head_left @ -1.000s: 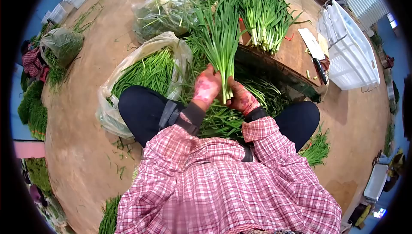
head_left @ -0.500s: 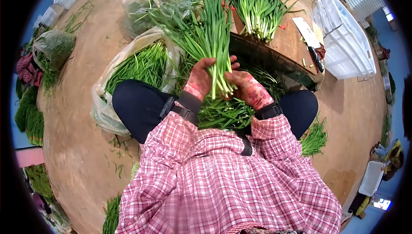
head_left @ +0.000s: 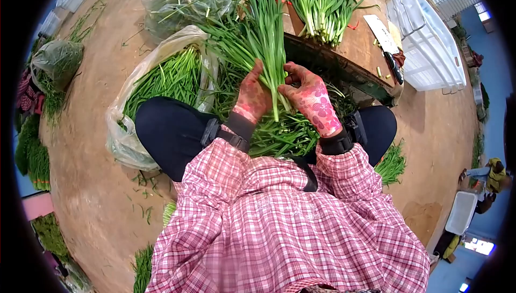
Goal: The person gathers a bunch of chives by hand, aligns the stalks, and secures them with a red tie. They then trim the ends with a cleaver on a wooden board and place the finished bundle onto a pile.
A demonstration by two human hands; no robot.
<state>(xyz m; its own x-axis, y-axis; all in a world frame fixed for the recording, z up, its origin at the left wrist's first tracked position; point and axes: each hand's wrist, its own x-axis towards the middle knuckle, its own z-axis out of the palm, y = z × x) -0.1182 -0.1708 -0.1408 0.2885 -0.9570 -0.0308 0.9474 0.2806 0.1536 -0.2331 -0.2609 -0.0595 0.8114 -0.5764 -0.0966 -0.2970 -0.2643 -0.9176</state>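
A bunch of garlic chives [head_left: 267, 35], with long flat green leaves and pale stem ends, is held upright in front of me. My left hand [head_left: 253, 97], in a pink floral glove, is wrapped round its lower part from the left. My right hand [head_left: 314, 99], gloved alike, has its fingers curled, and its thumb and fingertips pinch stalks near the cut ends. Beneath both hands, a loose heap of green leaves [head_left: 285, 141] lies between my legs. Parts of the left fingers are hidden behind the bunch.
A plastic bag of greens [head_left: 115, 126] stands by my left knee. Ahead, a low wooden table [head_left: 352, 59] bears a larger bunch of chives [head_left: 322, 5] and a cleaver [head_left: 382, 37]. Stacked white crates [head_left: 430, 45] stand at the right. A person [head_left: 492, 174] is at the far right.
My right hand has shifted slightly up and right, its fingers now curled at the edge of the bunch. Fewer stem ends hang below my hands. The view has turned a little.
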